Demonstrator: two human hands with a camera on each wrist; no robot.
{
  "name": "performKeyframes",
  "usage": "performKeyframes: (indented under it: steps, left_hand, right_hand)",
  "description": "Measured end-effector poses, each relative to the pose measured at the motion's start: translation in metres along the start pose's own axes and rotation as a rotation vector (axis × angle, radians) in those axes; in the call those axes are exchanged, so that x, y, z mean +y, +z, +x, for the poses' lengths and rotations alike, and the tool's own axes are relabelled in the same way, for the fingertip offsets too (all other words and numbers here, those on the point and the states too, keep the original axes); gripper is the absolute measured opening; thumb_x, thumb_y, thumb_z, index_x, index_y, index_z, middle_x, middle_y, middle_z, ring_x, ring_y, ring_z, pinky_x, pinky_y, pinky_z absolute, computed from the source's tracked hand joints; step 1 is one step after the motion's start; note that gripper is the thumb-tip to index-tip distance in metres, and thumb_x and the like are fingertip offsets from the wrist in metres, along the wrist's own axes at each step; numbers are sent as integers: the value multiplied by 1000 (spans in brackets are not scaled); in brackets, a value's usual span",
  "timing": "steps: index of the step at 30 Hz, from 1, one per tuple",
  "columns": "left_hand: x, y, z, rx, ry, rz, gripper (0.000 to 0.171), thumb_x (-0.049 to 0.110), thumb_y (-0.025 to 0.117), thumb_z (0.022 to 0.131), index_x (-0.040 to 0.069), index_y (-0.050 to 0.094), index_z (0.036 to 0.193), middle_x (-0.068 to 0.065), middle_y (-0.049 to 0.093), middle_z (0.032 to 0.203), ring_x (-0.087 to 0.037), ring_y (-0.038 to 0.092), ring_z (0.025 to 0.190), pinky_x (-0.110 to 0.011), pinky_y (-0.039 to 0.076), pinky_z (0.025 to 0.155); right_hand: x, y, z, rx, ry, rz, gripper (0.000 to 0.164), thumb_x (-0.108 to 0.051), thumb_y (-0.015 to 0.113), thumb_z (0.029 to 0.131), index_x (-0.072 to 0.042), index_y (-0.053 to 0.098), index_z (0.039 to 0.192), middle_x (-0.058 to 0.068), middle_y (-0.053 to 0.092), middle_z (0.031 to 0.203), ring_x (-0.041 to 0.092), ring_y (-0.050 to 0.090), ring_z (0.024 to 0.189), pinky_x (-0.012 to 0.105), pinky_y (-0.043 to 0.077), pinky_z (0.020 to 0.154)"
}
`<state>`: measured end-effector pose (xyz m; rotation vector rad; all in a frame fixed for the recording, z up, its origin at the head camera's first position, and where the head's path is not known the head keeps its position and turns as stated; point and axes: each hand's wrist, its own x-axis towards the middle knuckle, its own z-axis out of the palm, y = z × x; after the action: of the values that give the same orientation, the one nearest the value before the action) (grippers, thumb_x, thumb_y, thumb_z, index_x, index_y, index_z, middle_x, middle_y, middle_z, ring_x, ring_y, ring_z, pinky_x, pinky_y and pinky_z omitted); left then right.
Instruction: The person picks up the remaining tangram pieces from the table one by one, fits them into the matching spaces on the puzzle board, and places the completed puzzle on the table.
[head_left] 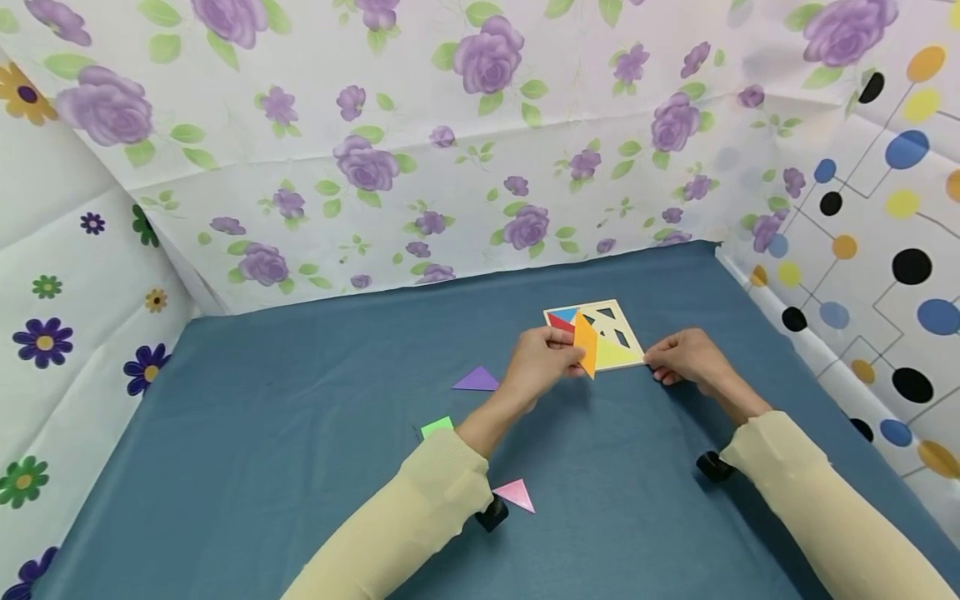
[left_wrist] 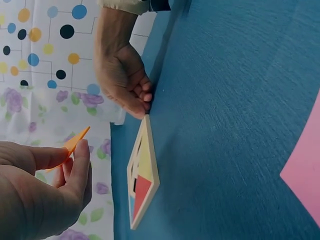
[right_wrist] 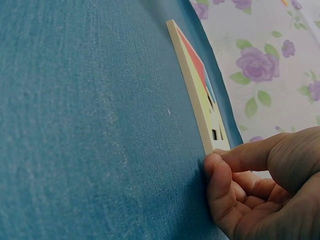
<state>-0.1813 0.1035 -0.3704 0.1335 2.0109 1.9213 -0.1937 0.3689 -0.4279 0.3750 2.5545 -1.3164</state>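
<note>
While my left hand pinches an orange parallelogram between thumb and fingers, tilted up on edge and lifted clear of the table, my right hand has its thumb and forefinger closed on the near right corner of a wooden tangram board, the other fingers curled in beneath. The board lies flat on the blue cloth, toward the far side, and from above the parallelogram covers part of it. Already seated in it are a red piece, a blue piece and a yellow triangle; dark cutouts show beside them. Three loose pieces lie well apart from the board, around my left forearm: a purple triangle, a green piece partly hidden by my cream sleeve, and a pink triangle just beside the cuff. Behind the table hangs a white sheet with purple roses.
</note>
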Motion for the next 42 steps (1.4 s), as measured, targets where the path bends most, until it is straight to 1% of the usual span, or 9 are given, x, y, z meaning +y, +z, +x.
performKeyframes:
  steps: [5, 7, 10, 19, 25, 31, 37, 40, 42]
  left_hand:
    - [-4, 6, 7, 10, -17, -24, 23, -3, 72, 94, -11, 68, 115, -15, 69, 92, -29, 76, 80, -42, 60, 81]
    - [-5, 9, 10, 12, -26, -35, 23, -3, 72, 94, -11, 68, 115, -14, 69, 91, -29, 77, 81, -44, 59, 83]
    - [-6, 14, 16, 27, -33, -45, 23, -4, 73, 93, -11, 68, 115, -13, 70, 91, -29, 77, 80, -42, 60, 81]
    - [-9, 25, 35, 109, -61, 22, 17, -2, 74, 93, -7, 70, 109, -11, 68, 89, -28, 77, 81, -32, 61, 72]
    - [-9, 37, 46, 142, -80, 13, 15, -4, 76, 91, -7, 71, 105, -10, 69, 86, -29, 77, 80, -26, 60, 64]
    - [-10, 46, 54, 180, -118, 12, 15, -3, 76, 91, -5, 72, 105, -10, 71, 83, -29, 77, 81, -25, 60, 63]
    - [-12, 53, 63, 211, -158, 14, 10, -4, 77, 90, -5, 75, 100, -11, 74, 80, -21, 75, 69, -30, 62, 69]
    - [-13, 56, 67, 230, -160, 0, 8, -6, 77, 88, -6, 74, 96, -12, 74, 78, -15, 67, 58, -31, 62, 70]
    - [-14, 59, 71, 243, -157, -12, 7, -8, 77, 87, -6, 74, 93, -11, 72, 73, -12, 62, 53, -28, 61, 65]
  right_hand:
    - [0, 0, 0, 7, 4, -2, 28, -12, 66, 102, 12, 71, 114, 5, 70, 72, 13, 65, 63, 29, 58, 60]
    - [0, 0, 0, 10, 11, -5, 28, -12, 67, 101, 12, 71, 114, 5, 69, 72, 13, 65, 62, 29, 58, 60]
    - [0, -1, 0, 12, 17, -9, 28, -12, 66, 101, 12, 72, 114, 5, 69, 72, 13, 65, 62, 29, 58, 60]
    - [-2, -1, 0, 11, 25, -6, 29, -12, 68, 100, 12, 71, 116, 5, 69, 74, 13, 65, 63, 29, 58, 61]
    - [-3, -3, 0, 8, 27, -3, 28, -12, 68, 100, 11, 71, 115, 5, 69, 73, 13, 65, 63, 30, 58, 62]
    - [-3, -2, 2, 11, 20, 3, 29, -12, 68, 100, 12, 71, 115, 6, 70, 74, 14, 66, 64, 30, 59, 62]
    - [-1, -1, 0, 11, 5, 8, 27, -11, 67, 101, 12, 71, 114, 6, 70, 73, 14, 66, 63, 30, 58, 61]
    - [0, -1, -1, 10, -3, 8, 27, -11, 66, 101, 12, 72, 113, 6, 70, 73, 14, 66, 63, 30, 58, 61]
    - [0, -1, -2, 9, -4, 9, 27, -11, 66, 101, 12, 72, 113, 6, 70, 73, 14, 66, 63, 30, 58, 61]
